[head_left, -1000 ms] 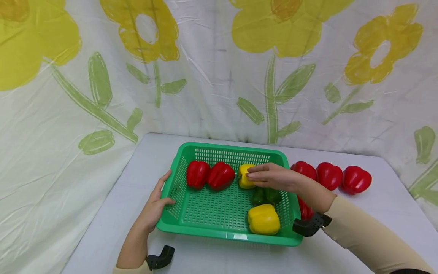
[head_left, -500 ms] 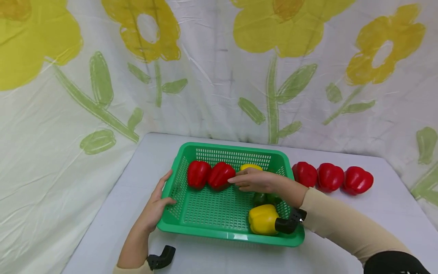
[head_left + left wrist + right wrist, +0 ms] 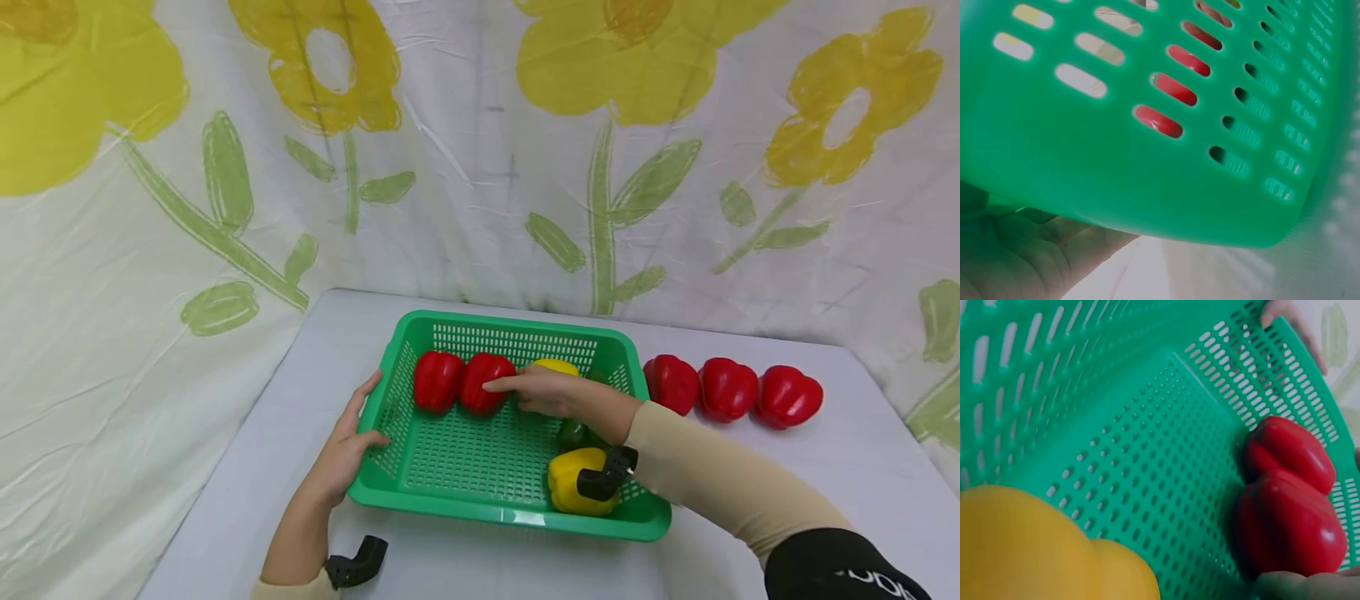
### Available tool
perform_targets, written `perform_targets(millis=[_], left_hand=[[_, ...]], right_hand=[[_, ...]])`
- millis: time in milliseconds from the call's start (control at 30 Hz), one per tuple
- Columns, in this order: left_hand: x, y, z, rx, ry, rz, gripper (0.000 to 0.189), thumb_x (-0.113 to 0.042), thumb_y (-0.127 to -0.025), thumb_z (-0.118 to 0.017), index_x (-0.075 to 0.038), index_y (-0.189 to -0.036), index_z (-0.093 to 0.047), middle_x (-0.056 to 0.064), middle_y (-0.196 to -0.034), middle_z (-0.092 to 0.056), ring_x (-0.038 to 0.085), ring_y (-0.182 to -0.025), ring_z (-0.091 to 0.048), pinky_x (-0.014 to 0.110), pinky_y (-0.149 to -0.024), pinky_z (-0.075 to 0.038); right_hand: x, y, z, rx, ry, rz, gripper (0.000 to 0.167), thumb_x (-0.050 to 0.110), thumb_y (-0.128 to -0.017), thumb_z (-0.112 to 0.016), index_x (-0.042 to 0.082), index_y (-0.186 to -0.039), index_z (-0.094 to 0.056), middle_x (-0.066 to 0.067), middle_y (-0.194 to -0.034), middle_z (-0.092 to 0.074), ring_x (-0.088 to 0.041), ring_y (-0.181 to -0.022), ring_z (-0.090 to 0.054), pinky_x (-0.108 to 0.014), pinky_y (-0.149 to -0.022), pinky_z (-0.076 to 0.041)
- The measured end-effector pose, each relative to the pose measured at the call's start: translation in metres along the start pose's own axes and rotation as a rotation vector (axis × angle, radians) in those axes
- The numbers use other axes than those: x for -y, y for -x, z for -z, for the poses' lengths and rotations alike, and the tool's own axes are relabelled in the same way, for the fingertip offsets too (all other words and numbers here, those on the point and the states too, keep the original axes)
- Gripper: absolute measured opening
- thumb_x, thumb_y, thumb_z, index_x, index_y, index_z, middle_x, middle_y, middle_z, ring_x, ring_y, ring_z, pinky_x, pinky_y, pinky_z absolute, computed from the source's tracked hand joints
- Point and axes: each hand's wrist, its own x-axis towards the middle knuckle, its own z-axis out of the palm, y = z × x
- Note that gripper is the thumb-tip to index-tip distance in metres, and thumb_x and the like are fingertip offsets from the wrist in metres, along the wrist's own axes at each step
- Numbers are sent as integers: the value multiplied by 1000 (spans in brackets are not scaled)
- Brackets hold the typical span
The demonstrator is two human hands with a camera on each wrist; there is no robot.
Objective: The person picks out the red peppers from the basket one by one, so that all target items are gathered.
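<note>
A green plastic basket (image 3: 480, 510) stands on the table with bell peppers in it. My left hand (image 3: 337, 458) grips its left rim, thumb inside and fingers along the outer wall. Two red bell peppers, a left one (image 3: 437, 382) and a right one (image 3: 480, 406), lie side by side at the basket's back left. My right hand (image 3: 551, 392) reaches over the basket with a straight finger across the right red pepper. In the right wrist view, its thumb (image 3: 1304, 584) lies against that pepper's lower side. The left wrist view shows the left palm (image 3: 1041, 256) under the rim.
Near the basket's front right corner sits a yellow bell pepper (image 3: 566, 482), with a green pepper (image 3: 572, 435) behind it. Another yellow pepper (image 3: 557, 366) shows partly behind the right hand. Three red peppers (image 3: 727, 389) lie outside, right of the basket. A patterned cloth (image 3: 450, 242) hangs behind the table.
My right hand has moved left from the back yellow pepper to the right red pepper. Its sleeve now covers a red pepper outside the basket. The left hand keeps its place on the rim.
</note>
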Motion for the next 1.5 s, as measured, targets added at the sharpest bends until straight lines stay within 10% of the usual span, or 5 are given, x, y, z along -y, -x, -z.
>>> perform_targets(millis=[233, 933, 1500], left_hand=[[1, -1, 0, 3, 10, 2, 84, 8, -80, -44, -30, -149, -15, 4, -157, -8, 28, -135, -24, 33, -93, -36], [1, -2, -1, -6, 3, 9, 85, 7, -79, -44, -30, -149, -14, 4, -157, -9, 28, -136, -23, 38, -97, -33], [0, -1, 0, 2, 7, 5, 84, 7, -80, -44, -29, -149, -14, 5, -157, -8, 28, -135, -24, 34, -94, -35]], right_hand=[[-2, -16, -7, -87, -4, 50, 67, 24, -84, -65, -4, -136, -33, -15, -141, -40, -30, -130, -36, -46, -110, -27], [-6, -24, -23, -346, 225, 78, 70, 29, -73, -77, -1, -126, -43, -15, -123, -53, -27, -105, -50, -37, -85, -48], [-14, -26, -30, -351, 181, 137, 70, 26, -74, -77, 2, -129, -41, -15, -126, -52, -29, -110, -50, -42, -89, -48]])
